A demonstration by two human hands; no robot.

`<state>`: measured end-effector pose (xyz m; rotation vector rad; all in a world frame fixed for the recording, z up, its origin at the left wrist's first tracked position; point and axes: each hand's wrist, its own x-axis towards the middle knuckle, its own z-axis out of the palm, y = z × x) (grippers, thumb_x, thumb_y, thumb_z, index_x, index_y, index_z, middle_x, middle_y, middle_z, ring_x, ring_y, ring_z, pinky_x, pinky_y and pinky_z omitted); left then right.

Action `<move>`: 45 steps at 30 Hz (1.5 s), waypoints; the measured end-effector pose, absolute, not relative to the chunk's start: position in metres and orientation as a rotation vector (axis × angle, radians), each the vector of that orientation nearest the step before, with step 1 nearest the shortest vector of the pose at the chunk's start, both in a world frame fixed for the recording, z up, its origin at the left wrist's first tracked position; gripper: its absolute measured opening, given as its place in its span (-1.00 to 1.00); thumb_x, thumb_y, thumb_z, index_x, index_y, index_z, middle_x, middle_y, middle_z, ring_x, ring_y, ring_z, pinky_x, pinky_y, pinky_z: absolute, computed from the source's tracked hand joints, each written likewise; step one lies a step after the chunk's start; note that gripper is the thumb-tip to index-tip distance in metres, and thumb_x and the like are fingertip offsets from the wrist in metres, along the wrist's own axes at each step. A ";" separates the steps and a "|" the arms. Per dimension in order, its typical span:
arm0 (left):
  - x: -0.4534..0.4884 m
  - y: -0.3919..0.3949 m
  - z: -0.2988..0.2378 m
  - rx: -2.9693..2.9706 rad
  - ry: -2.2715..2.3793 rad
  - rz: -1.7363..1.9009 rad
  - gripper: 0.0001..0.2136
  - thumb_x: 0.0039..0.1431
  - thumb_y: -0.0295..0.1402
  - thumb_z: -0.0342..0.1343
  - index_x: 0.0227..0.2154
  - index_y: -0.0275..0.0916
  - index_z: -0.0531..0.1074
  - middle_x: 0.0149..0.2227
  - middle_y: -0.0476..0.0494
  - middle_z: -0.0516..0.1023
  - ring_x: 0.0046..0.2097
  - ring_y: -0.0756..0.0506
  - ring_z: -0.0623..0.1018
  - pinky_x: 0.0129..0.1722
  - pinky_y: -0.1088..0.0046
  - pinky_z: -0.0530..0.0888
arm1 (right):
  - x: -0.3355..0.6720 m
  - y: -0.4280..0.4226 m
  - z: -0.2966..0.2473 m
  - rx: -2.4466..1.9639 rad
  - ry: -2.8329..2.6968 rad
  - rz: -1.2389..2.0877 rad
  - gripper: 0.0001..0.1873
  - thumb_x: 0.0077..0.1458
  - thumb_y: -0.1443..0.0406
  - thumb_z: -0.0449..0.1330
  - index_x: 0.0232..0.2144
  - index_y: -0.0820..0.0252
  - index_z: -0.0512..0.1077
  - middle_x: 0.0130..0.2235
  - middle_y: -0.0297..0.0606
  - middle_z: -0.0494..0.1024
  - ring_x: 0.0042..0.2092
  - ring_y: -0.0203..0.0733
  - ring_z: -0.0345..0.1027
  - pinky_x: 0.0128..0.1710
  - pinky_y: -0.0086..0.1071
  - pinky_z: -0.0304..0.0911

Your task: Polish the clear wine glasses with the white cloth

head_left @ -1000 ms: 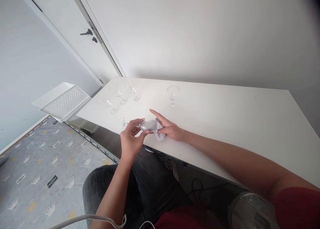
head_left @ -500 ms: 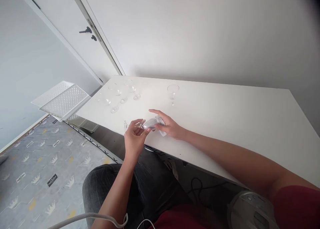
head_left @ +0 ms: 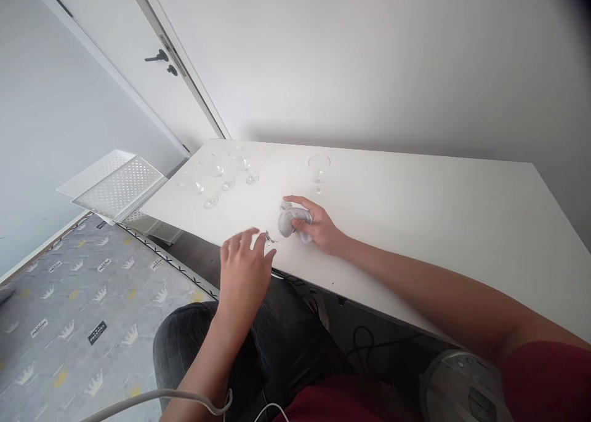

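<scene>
My left hand (head_left: 244, 267) is at the near edge of the white table (head_left: 415, 225), slightly blurred, its fingers curved around a small clear wine glass (head_left: 269, 238). Most of this glass is hidden behind the hand; only a shiny bit shows between thumb and forefinger. To the right, my right hand (head_left: 323, 228) grips a bunched pale grey cloth (head_left: 294, 221), with its forefinger stretched along the top. Cloth and glass are apart. Beyond the right hand, another stemmed glass (head_left: 318, 168) stands upright on the table.
Several clear stemmed glasses (head_left: 211, 202) stand grouped at the table's left end. A white perforated rack (head_left: 120, 185) juts out beyond that end. A pale cable (head_left: 152, 397) crosses near my left forearm. A rounded grey appliance (head_left: 462, 385) sits below the table at right.
The cloth has come off the glass and is now bunched in my right hand. My left hand has turned over and moved slightly down, so its back faces up.
</scene>
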<state>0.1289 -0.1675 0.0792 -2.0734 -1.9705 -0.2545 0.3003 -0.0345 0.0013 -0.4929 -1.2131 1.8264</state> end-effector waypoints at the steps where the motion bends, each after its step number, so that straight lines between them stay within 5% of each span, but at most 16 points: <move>1: 0.128 -0.164 0.076 -2.105 -2.042 -0.165 -0.80 0.45 -0.34 0.12 -0.05 -0.28 0.60 -0.12 -0.34 0.66 -0.08 -0.31 0.62 -0.05 0.17 0.43 | 0.300 -0.036 0.003 -0.498 -1.203 1.846 -0.27 0.10 0.14 0.52 0.26 0.08 0.42 -0.28 -0.34 0.53 -0.34 -0.27 0.31 -0.35 -0.38 0.22; 5: 0.125 -0.166 0.066 -2.005 -2.427 -0.062 -0.76 0.52 -0.24 0.01 -0.23 -0.18 0.53 -0.36 -0.16 0.62 -0.36 -0.19 0.56 -0.38 0.36 0.20 | 0.301 -0.034 0.005 -0.517 -1.001 1.966 -0.43 0.08 0.15 0.49 0.08 0.03 0.39 -0.26 -0.35 0.53 -0.31 -0.21 0.36 -0.35 -0.36 0.21; 8: 0.118 -0.172 0.065 -1.922 -2.551 -0.191 -0.74 0.51 -0.23 -0.01 -0.29 -0.16 0.48 -0.39 -0.11 0.61 -0.40 -0.16 0.53 -0.40 0.39 0.11 | 0.302 -0.031 0.003 -0.555 -0.835 1.939 -0.69 0.12 0.18 0.37 -0.23 0.05 0.29 -0.36 -0.41 0.39 -0.35 -0.22 0.28 -0.38 -0.38 0.16; 11: 0.112 -0.174 0.069 -1.865 -2.588 -0.153 -0.73 0.50 -0.24 -0.02 -0.33 -0.15 0.46 -0.43 -0.11 0.59 -0.42 -0.16 0.51 -0.40 0.38 0.08 | 0.304 -0.033 0.001 -0.571 -1.029 1.721 -0.73 0.18 0.22 0.26 -0.37 0.08 0.20 -0.42 -0.43 0.23 -0.38 -0.25 0.13 -0.35 -0.36 0.10; 16: 0.113 -0.178 0.079 -2.044 -2.455 0.203 -0.74 0.48 -0.24 0.00 -0.34 -0.15 0.47 -0.47 -0.12 0.56 -0.45 -0.18 0.52 -0.43 0.36 0.01 | 0.302 -0.047 0.000 -0.297 -1.865 1.235 -0.62 0.48 0.10 -0.06 -0.26 0.13 0.43 -0.26 -0.22 0.53 -0.16 -0.08 0.32 -0.02 -0.13 0.20; 21: 0.111 -0.189 0.079 -2.173 -2.154 0.235 -0.75 0.45 -0.31 0.08 -0.39 -0.19 0.50 -0.48 -0.13 0.54 -0.42 -0.18 0.54 -0.42 0.35 0.04 | 0.296 -0.048 -0.007 -0.207 -2.137 0.869 -0.82 0.39 0.22 0.19 -0.09 0.12 0.56 -0.13 -0.17 0.66 -0.03 -0.02 0.40 0.11 -0.05 0.18; 25: 0.100 -0.192 0.082 -2.225 -1.769 0.036 -0.73 0.41 -0.41 0.13 -0.47 -0.21 0.48 -0.53 -0.11 0.46 -0.40 -0.16 0.51 -0.38 0.33 0.15 | 0.296 -0.045 -0.003 -0.342 -2.162 1.055 -0.46 0.24 0.05 0.37 0.18 0.12 0.47 0.07 -0.05 0.59 0.05 0.05 0.38 0.21 0.06 0.17; 33: 0.092 -0.187 0.073 -2.307 -1.657 -0.239 -0.79 0.43 -0.39 0.11 -0.36 -0.19 0.54 -0.52 -0.06 0.48 -0.42 -0.10 0.45 -0.39 0.36 0.19 | 0.299 -0.046 0.009 -0.287 -1.788 1.981 -0.50 0.15 0.08 0.42 0.06 0.17 0.51 -0.07 -0.20 0.59 -0.10 -0.11 0.47 -0.09 -0.23 0.38; 36: 0.093 -0.186 0.068 -2.307 -1.803 -0.167 -0.77 0.42 -0.38 0.10 -0.40 -0.18 0.54 -0.49 -0.10 0.52 -0.40 -0.11 0.48 -0.36 0.36 0.23 | 0.296 -0.046 0.000 -0.181 -1.911 1.698 -0.48 0.02 0.15 0.50 0.04 0.10 0.58 -0.01 -0.17 0.61 -0.03 -0.03 0.51 0.02 -0.12 0.41; 41: 0.094 -0.188 0.071 -2.323 -1.985 -0.128 -0.73 0.36 -0.43 0.09 -0.50 -0.20 0.46 -0.49 -0.11 0.53 -0.41 -0.10 0.51 -0.38 0.36 0.22 | 0.292 -0.053 -0.004 -0.114 -2.219 0.803 -0.74 0.23 0.22 0.38 -0.02 -0.06 0.66 0.14 -0.12 0.61 0.11 0.05 0.47 0.32 0.14 0.16; 45: 0.096 -0.190 0.072 -2.375 -1.894 -0.224 -0.69 0.39 -0.42 0.03 -0.51 -0.20 0.47 -0.51 -0.10 0.51 -0.43 -0.08 0.48 -0.38 0.38 0.23 | 0.293 -0.059 0.002 -0.164 -2.090 1.056 -0.59 0.15 0.09 0.44 0.03 0.05 0.64 0.01 -0.09 0.64 -0.04 -0.01 0.52 0.04 -0.11 0.41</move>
